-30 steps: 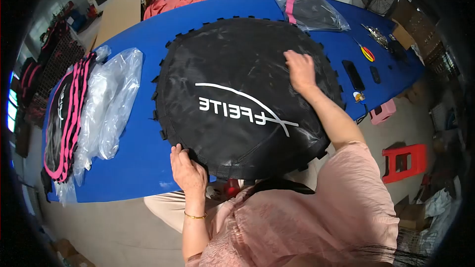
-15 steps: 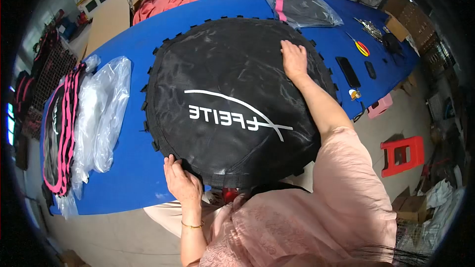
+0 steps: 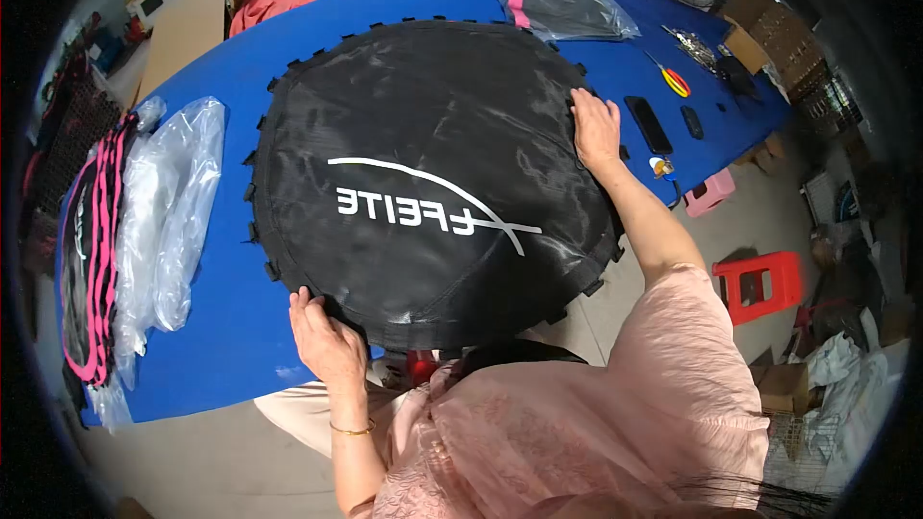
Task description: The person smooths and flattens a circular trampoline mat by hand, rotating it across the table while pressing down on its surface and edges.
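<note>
A large round black trampoline mat [image 3: 433, 115] lies on the blue table, with small loops along its rim and a white logo that reads upside down. Its near edge overhangs the table toward my body. My left hand [image 3: 329, 338] rests at the lower left rim, its fingers stretched out and touching the edge. On the right, my right hand [image 3: 597, 132] lies along the rim with extended fingers; its thumb is hard to make out.
Clear plastic bags [image 3: 178, 221] and pink-and-black folded covers [image 3: 96, 259] lie left on the blue table [image 3: 245, 365]. A bagged piece [image 3: 562, 2] sits at the back. Snips [image 3: 676, 83], a phone [image 3: 649, 125] and a small black object [image 3: 691, 122] lie right. A red stool [image 3: 760, 286] stands on the floor.
My right hand has slid from the mat's surface outward to its right rim. My left hand stays at the lower left edge. The whole view has shifted slightly.
</note>
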A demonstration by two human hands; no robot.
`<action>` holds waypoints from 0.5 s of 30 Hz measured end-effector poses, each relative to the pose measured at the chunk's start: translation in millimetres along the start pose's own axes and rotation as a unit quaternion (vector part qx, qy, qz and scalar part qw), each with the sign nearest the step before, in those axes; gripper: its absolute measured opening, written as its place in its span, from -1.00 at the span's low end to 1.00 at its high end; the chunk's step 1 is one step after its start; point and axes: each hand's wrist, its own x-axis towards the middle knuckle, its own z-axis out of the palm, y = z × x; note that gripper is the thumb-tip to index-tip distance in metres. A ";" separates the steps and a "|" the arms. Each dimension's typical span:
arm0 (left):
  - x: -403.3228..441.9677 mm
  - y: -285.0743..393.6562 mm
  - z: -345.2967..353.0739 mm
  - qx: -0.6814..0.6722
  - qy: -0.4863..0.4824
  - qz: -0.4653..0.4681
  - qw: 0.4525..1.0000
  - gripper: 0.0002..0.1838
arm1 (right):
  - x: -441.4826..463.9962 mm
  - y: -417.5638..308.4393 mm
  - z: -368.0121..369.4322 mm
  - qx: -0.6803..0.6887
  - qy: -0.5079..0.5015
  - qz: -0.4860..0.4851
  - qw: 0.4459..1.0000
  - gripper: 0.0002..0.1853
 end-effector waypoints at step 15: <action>-0.3 0.5 3.5 -0.003 0.020 -0.006 1.000 -0.69 | -9.7 -8.8 -19.9 0.002 -0.004 -0.052 0.999 -0.61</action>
